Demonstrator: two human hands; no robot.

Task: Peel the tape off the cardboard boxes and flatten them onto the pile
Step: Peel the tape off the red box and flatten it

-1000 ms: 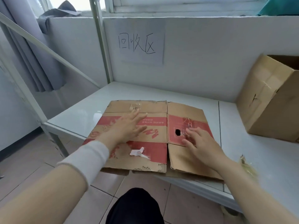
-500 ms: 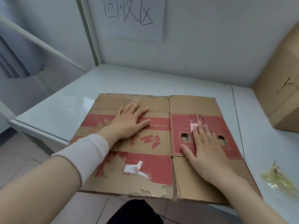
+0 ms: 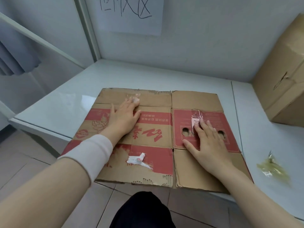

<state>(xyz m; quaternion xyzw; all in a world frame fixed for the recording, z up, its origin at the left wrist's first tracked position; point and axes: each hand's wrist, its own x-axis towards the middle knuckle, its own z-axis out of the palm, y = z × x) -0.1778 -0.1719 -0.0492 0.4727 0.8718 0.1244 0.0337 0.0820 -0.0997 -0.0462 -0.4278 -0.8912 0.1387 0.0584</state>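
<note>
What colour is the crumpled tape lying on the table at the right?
Yellowish and see-through, the crumpled tape shows best in the head view.

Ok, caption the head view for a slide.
Both hands, left hand and right hand, press a flattened cardboard box onto the table.

White table [image 3: 69,106] carries flattened cardboard box [image 3: 195,167], upright cardboard box [image 3: 279,89], crumpled tape wad [image 3: 271,166]

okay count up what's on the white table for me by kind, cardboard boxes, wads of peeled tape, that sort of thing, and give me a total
Flattened cardboard box: 1
Unflattened cardboard box, at the right edge: 1
Crumpled tape wad, loose on the table: 1
Total: 3
Both hands, left hand and right hand, press flat on the flattened box. Tape scraps stuck to it are not counted.
</note>
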